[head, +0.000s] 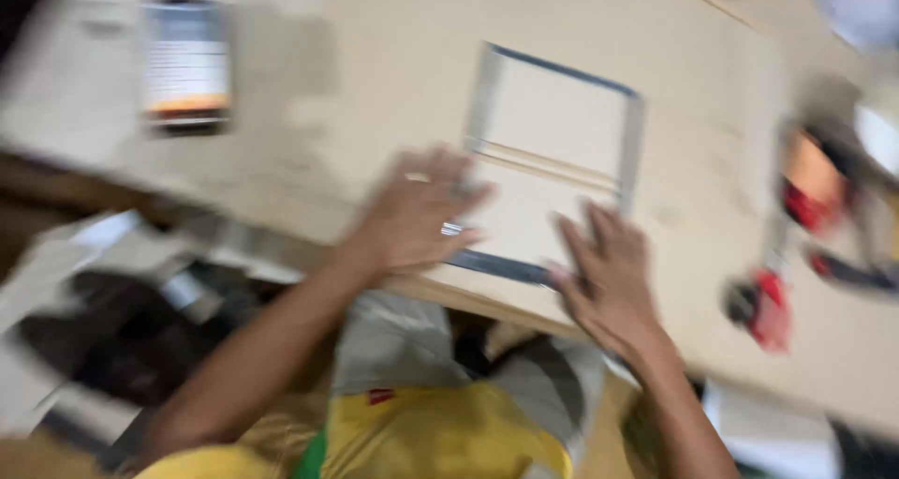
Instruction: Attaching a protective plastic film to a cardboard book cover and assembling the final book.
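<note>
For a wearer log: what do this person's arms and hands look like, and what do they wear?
Both forearms are bare, with no sleeves, gloves or watch visible. The left hand has a pale ring-like band on one finger, though blur makes it uncertain. The right hand shows nothing worn.

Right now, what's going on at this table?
A person has both hands on a rectangular metal frame lying flat on a pale wooden table. The left hand presses on the frame's left side, the right hand on its near edge. A phone lies at the far left, and red and black tools sit to the right. The picture is blurred, so finer detail is unclear.
</note>
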